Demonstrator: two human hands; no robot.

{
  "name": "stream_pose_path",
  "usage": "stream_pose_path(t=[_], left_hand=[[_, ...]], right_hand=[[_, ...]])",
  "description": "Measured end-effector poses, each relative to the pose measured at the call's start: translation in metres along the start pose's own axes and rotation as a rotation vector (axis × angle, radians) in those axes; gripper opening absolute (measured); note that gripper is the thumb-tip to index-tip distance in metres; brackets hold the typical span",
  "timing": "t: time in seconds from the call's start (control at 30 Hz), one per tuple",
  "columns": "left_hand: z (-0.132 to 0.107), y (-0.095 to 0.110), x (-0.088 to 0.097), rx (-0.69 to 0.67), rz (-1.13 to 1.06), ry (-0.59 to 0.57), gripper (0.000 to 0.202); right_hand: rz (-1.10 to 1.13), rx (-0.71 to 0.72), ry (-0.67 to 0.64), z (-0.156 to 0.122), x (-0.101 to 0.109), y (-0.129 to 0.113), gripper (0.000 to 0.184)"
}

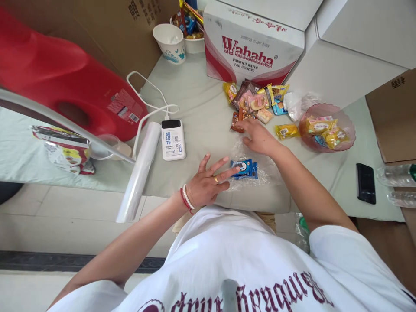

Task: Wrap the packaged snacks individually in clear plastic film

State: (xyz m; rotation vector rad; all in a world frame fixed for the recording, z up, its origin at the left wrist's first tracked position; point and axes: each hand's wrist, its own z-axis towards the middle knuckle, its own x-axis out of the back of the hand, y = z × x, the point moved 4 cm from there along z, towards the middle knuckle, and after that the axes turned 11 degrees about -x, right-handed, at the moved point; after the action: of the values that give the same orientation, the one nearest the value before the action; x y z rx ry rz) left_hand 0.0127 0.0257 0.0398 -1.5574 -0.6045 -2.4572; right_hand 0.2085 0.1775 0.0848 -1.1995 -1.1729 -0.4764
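Observation:
My left hand (210,181) is spread over the near side of the table, wearing a ring and bracelets. One fingertip rests on or just over the blue snack packets (246,168), which lie on a sheet of clear plastic film (264,167). Farther forward, my right hand (258,136) reaches to the near edge of a snack pile, its thumb apart from its fingers. Its fingertips are at a brown snack packet (236,121); whether they press on it I cannot tell. Behind lie pink wrapped snacks (255,102) and a yellow packet (230,92).
A pink bowl (349,130) with yellow packets stands right, beside a loose yellow packet (287,131). At left are a power bank (173,145) with its cable, a film roll (139,169) and a red jug (87,82). A Wahaha carton (250,54) and paper cup (169,43) stand behind.

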Motion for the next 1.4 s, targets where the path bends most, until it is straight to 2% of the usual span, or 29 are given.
stream_pose_path(t=[0.07,0.13,0.2,0.3,0.37,0.43,0.5,0.57,0.67,0.77,0.87,0.93,0.97,1.03,1.1,1.23,1.3,1.4], left_hand=[[0.0,-0.001,0.002,-0.065,-0.041,-0.037,0.03],[-0.001,-0.004,0.002,-0.113,-0.09,-0.074,0.031],[-0.001,-0.008,0.001,-0.12,-0.123,-0.104,0.029],[-0.003,-0.018,-0.004,-0.059,-0.122,-0.13,0.029],[-0.005,-0.024,-0.006,-0.003,-0.107,-0.135,0.044],[-0.007,-0.029,-0.007,0.045,-0.102,-0.127,0.057],[-0.009,-0.032,-0.007,0.09,-0.111,-0.108,0.057],[-0.01,-0.035,-0.007,0.14,-0.138,-0.088,0.048],[-0.01,-0.042,-0.009,0.244,-0.226,-0.051,0.03],[-0.008,-0.048,-0.012,0.366,-0.322,0.025,0.025],[-0.004,-0.052,-0.015,0.47,-0.364,0.098,0.036],[0.0,-0.054,-0.017,0.546,-0.356,0.128,0.047],[0.002,-0.055,-0.018,0.592,-0.336,0.139,0.045],[0.006,-0.058,-0.02,0.689,-0.27,0.156,0.027],[0.01,-0.06,-0.021,0.771,-0.184,0.153,0.019],[0.017,-0.061,-0.025,0.893,-0.036,0.139,0.02],[0.02,-0.06,-0.025,0.94,0.006,0.163,0.034],[0.024,-0.058,-0.025,0.985,0.023,0.175,0.052]], right_hand=[[0.057,-0.022,0.116,-0.035,0.013,0.004,0.053],[0.124,-0.073,0.152,-0.075,0.015,0.016,0.044],[0.147,-0.117,0.07,-0.112,0.001,0.031,0.035],[0.107,-0.204,-0.046,-0.152,-0.031,0.05,0.038],[0.091,-0.274,-0.043,-0.166,-0.043,0.056,0.031],[0.13,-0.291,-0.032,-0.175,-0.045,0.055,0.023],[0.216,-0.25,-0.032,-0.179,-0.037,0.052,0.022],[0.314,-0.204,-0.021,-0.181,-0.024,0.05,0.021],[0.414,-0.183,-0.006,-0.176,-0.004,0.052,0.019],[0.432,-0.243,0.019,-0.164,0.004,0.063,0.025],[0.441,-0.369,0.026,-0.151,-0.003,0.079,0.035],[0.439,-0.455,-0.019,-0.144,-0.011,0.091,0.039],[0.421,-0.49,-0.058,-0.141,-0.014,0.096,0.04],[0.33,-0.518,-0.135,-0.134,-0.016,0.103,0.038],[0.17,-0.485,-0.129,-0.121,-0.009,0.103,0.032],[-0.132,-0.315,0.037,-0.076,0.009,0.074,0.032],[-0.192,-0.217,0.028,-0.047,0.003,0.05,0.037],[-0.26,-0.148,-0.061,-0.009,-0.021,0.021,0.053]])
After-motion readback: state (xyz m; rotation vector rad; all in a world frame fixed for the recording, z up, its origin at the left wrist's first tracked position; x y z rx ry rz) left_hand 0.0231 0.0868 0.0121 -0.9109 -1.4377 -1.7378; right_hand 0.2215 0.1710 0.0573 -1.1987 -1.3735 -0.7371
